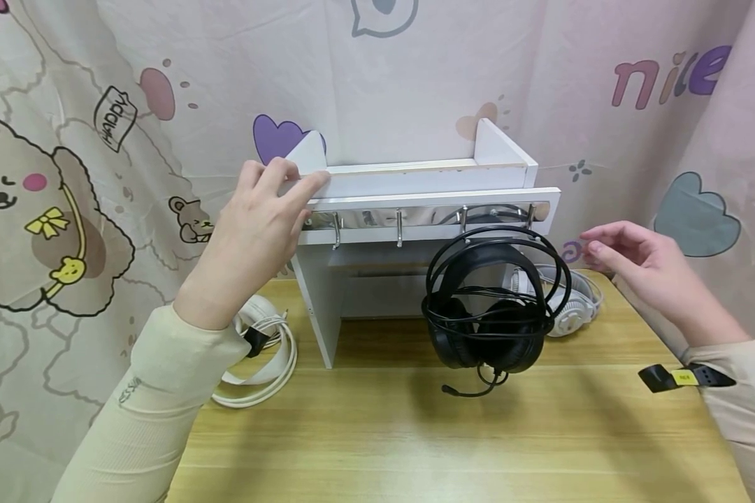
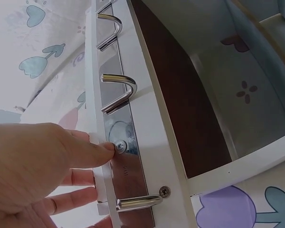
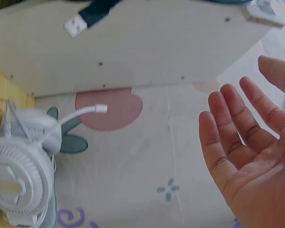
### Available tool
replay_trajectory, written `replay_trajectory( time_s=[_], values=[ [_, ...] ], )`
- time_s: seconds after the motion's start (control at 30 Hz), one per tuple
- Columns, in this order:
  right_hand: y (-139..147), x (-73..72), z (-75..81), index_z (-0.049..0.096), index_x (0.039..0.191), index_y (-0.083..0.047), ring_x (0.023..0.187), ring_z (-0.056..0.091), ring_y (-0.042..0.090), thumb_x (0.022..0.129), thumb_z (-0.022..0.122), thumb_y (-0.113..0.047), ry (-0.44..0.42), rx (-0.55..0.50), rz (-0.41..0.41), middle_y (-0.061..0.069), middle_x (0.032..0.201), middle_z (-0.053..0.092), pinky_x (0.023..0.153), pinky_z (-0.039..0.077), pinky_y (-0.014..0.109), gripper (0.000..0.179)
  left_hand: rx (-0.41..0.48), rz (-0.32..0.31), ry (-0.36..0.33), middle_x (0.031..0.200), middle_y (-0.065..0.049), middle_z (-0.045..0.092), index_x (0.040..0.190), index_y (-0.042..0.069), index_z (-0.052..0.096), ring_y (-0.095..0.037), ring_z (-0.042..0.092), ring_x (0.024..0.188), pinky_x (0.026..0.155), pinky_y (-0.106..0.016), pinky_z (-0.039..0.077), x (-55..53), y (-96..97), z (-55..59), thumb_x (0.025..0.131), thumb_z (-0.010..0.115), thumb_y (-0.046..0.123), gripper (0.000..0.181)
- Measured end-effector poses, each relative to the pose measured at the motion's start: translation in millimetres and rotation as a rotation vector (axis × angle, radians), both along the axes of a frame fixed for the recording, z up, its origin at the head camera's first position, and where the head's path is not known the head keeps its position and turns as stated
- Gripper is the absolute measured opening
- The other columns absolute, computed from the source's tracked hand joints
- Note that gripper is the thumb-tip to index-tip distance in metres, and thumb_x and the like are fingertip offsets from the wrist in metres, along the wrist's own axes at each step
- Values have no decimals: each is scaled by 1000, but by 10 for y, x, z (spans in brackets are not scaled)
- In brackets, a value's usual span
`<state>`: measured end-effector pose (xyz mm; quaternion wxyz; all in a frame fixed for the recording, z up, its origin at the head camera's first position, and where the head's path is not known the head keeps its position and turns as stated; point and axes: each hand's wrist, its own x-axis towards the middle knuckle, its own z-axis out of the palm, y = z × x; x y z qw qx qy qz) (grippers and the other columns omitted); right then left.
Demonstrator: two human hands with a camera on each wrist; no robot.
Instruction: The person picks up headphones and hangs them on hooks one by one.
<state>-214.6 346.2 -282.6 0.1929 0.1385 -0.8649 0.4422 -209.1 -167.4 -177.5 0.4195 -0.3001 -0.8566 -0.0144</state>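
My left hand point(image 1: 254, 223) grips the left end of a white rack board point(image 2: 145, 109). Its thumb lies on the shiny metal strip beside a screw, and the other fingers reach behind the edge. Several metal hooks point(image 2: 126, 90) stick out from the strip. From the right-hand hooks hangs a black headset point(image 1: 456, 335), its cable coiled in loops and its microphone hanging low. To the right of the rack, my right hand point(image 1: 648, 269) is raised with loosely bent fingers and holds nothing. Its palm shows in the right wrist view, apart from the rack's side panel point(image 3: 147, 47).
White headphones point(image 1: 572, 314) lie on the wooden table point(image 1: 377, 433) beside the rack's right side. Another white headset with coiled cable point(image 1: 289, 356) lies at left, partly behind my forearm. A USB plug point(image 3: 76, 26) hangs by the side panel. A patterned curtain point(image 1: 396, 91) stands behind.
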Motion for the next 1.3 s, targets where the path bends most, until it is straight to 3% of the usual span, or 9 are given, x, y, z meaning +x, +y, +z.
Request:
replay_trajectory(
  time_s=[0.2, 0.7, 0.83, 0.93, 1.07, 1.17, 1.23, 1.3],
  values=[
    [154, -118, -20, 69, 123, -27, 83, 70, -9, 108, 65, -16, -8, 23, -51, -32, 104, 70, 75, 52, 4, 19, -3, 6, -6, 123, -22, 59, 136, 15, 64, -43, 48, 102, 54, -50, 56, 0, 4, 2, 96, 73, -3, 46],
    [523, -542, -166, 60, 117, -38, 82, 66, -15, 111, 59, -23, -122, 35, -44, -37, 93, 67, 70, 56, 8, 16, -2, 17, -9, 122, -22, 59, 135, 16, 63, -43, 47, 101, 54, -49, 56, -1, 4, 3, 95, 74, -4, 46],
    [610, -640, -228, 60, 124, -23, 82, 64, -17, 112, 57, -24, -167, 74, -57, -39, 90, 62, 69, 56, 9, 12, 0, 16, -11, 122, -22, 59, 136, 16, 63, -43, 48, 101, 54, -49, 56, -1, 12, 0, 95, 73, -4, 47],
    [688, -714, -283, 56, 133, -2, 81, 61, -18, 112, 56, -28, -197, 121, -81, -40, 89, 59, 69, 56, 10, 33, 2, 16, -8, 123, -22, 59, 136, 16, 63, -43, 47, 101, 54, -48, 56, -8, 28, 6, 96, 72, -5, 47],
    [813, -804, -384, 47, 142, 12, 77, 60, -15, 113, 53, -32, -250, 200, -104, -24, 93, 66, 68, 55, 13, 53, -10, 15, -6, 122, -23, 59, 136, 15, 62, -43, 47, 101, 55, -47, 56, -15, 50, 8, 96, 71, -4, 45],
    [880, -867, -477, 45, 144, 13, 75, 58, -10, 114, 50, -35, -294, 262, -118, 11, 103, 72, 67, 54, 17, 57, -18, 15, -4, 122, -22, 59, 135, 15, 62, -43, 48, 100, 56, -46, 56, -14, 54, 6, 96, 71, -4, 45],
    [899, -912, -530, 45, 145, 13, 74, 57, -9, 114, 49, -37, -322, 295, -124, 34, 117, 67, 68, 53, 18, 59, -18, 19, 0, 122, -22, 59, 135, 15, 62, -43, 47, 100, 55, -46, 56, -12, 50, 9, 96, 72, -4, 45],
    [912, -956, -568, 42, 146, 15, 77, 58, -6, 114, 47, -37, -354, 320, -115, 45, 129, 58, 69, 55, 20, 61, -17, 23, 0, 122, -22, 59, 136, 15, 62, -43, 48, 100, 55, -46, 56, -9, 43, 11, 96, 72, -4, 45]
  ],
)
